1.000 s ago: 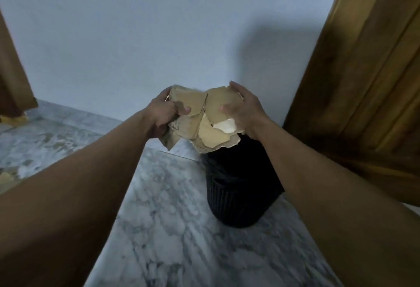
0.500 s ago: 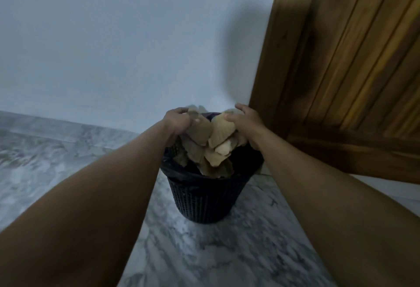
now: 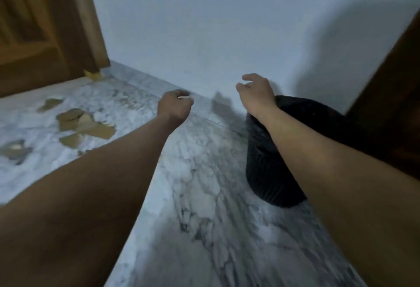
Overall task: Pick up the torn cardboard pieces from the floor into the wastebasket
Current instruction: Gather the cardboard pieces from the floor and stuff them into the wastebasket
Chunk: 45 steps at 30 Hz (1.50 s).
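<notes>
The black wastebasket (image 3: 270, 173) stands on the marble floor at the right, by the wall. Its inside looks dark, and my right forearm crosses its rim. My right hand (image 3: 254, 92) hovers above the basket's left edge with loosely curled fingers, holding nothing. My left hand (image 3: 175, 107) is out over the floor to the left of the basket, curled into a fist with no cardboard visible in it. Several torn brown cardboard pieces (image 3: 86, 127) lie on the floor at the left, with one more (image 3: 50, 103) behind them and another (image 3: 16, 150) at the left edge.
A wooden door (image 3: 45, 25) fills the upper left, with a small cardboard scrap (image 3: 93, 75) at its foot. Another dark wooden panel (image 3: 391, 82) stands right behind the basket. A pale wall (image 3: 204, 25) runs along the back of the grey-veined marble floor (image 3: 204, 195).
The bundle of cardboard that both hands held over the basket is gone from them. My hands have parted and lifted, and the view has swung left, showing the pieces on the floor.
</notes>
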### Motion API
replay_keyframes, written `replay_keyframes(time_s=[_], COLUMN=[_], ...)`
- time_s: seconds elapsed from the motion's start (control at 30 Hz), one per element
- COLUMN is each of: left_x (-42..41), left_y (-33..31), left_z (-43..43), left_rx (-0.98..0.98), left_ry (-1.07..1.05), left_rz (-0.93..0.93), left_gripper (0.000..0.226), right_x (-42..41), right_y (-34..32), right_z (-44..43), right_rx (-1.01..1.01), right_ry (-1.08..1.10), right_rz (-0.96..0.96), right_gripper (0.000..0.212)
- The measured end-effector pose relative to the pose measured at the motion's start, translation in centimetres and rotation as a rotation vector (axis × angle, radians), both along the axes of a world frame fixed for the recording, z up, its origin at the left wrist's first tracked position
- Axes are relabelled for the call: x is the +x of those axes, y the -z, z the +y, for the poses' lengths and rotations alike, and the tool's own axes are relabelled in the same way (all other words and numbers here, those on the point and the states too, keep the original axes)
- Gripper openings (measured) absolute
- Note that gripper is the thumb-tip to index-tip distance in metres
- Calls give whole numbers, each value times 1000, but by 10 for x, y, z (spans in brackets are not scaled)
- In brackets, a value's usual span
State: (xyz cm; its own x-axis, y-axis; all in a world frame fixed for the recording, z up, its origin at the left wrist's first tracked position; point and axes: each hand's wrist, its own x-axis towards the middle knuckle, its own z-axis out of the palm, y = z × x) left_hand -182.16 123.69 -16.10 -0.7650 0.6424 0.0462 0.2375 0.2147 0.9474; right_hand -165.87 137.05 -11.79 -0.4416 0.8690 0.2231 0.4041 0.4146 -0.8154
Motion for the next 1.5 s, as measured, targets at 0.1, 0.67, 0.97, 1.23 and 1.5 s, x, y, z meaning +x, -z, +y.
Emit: replay_keyframes(time_s=[0.1,0.67,0.97,1.23,1.5], left_x=[-35,-38,-192,-148,-142], left_y=[42,231,263,269,245], left_z=[-77,-423,-440,-415,-502], left_rx=[-147,-945,-958,-626,-856], left_ry=[-134,-484,-396,-342,-675], left_rz=[83,154,355,599,628], left_gripper=[35,75,72,45,51], right_x=[-58,-196,-256,-260,-269], right_y=[35,256,310,313,308], right_z=[-41,-290,-333,-339,-384], right_rx=[-25,-99,323,340,403], right_ry=[-127,-846,-836,-780,-1026], right_rz=[-10,-857,-820,-509,-668], right_gripper=[41,115,113,93,85])
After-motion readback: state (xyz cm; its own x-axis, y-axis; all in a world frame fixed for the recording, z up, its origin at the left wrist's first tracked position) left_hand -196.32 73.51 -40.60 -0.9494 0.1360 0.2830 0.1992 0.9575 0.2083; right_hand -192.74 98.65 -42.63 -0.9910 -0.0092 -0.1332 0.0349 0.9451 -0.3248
